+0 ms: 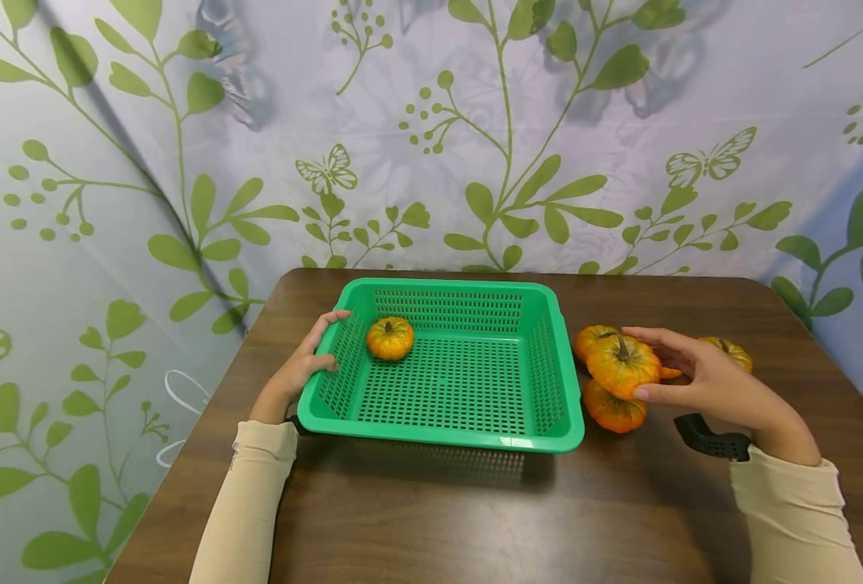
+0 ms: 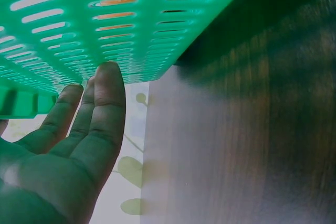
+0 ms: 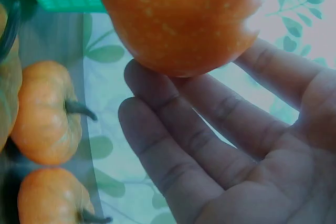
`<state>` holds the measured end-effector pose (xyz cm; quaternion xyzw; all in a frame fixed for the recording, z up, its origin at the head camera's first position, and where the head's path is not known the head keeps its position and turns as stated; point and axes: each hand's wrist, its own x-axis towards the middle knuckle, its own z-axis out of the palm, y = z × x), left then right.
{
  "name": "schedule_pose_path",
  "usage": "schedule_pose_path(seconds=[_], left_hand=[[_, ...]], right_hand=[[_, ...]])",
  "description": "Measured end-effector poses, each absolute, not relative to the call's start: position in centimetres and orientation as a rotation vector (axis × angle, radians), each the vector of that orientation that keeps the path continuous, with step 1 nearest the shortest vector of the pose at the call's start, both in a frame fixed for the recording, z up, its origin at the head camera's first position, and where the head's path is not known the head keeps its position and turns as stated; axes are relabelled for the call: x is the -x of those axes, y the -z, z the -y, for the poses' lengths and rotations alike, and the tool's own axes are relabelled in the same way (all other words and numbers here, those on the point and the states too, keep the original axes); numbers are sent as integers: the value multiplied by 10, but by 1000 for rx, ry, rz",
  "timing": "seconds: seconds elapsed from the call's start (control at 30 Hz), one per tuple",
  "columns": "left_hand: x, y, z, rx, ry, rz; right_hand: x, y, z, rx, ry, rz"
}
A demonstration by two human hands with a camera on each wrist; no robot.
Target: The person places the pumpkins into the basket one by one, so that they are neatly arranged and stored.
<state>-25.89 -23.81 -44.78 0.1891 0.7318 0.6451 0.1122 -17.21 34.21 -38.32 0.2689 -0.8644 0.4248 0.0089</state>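
Basket (image 1: 439,435): green, slatted, on the bench (image 1: 439,519), left of the loose pumpkins. Contents: one small pumpkin (image 1: 390,338), orange-yellow, stem up, near the left wall.

Left hand (image 1: 303,365): at the basket's left side; index finger and thumb over the rim, other fingers (image 2: 107,103) against the slatted outer wall; clamped on the rim.

Right hand (image 1: 709,377): thumb and fingers apart, clamped on the held pumpkin (image 1: 624,369).

Held pumpkin: orange-yellow, stem up, just right of the basket; overlaps two others in the head view, contact with them cannot be told.

Remaining stock: rear pumpkin (image 1: 594,338), partly hidden; front pumpkin (image 1: 614,410), deeper orange; far pumpkin (image 1: 731,353), partly behind the right hand.

Backdrop (image 1: 402,105): pale cloth, green leaves and butterflies.
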Motion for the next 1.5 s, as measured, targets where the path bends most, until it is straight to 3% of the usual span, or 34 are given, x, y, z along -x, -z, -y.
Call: schedule_pose_path(seconds=[0.9,1.5], left_hand=[[263,449,239,-590,-1888,-2165],[264,451,240,-607,-1911,-2132]], right_hand=[[189,371,-287,-858,-1283,2680],[210,353,-259,-1015,-1239,2726]])
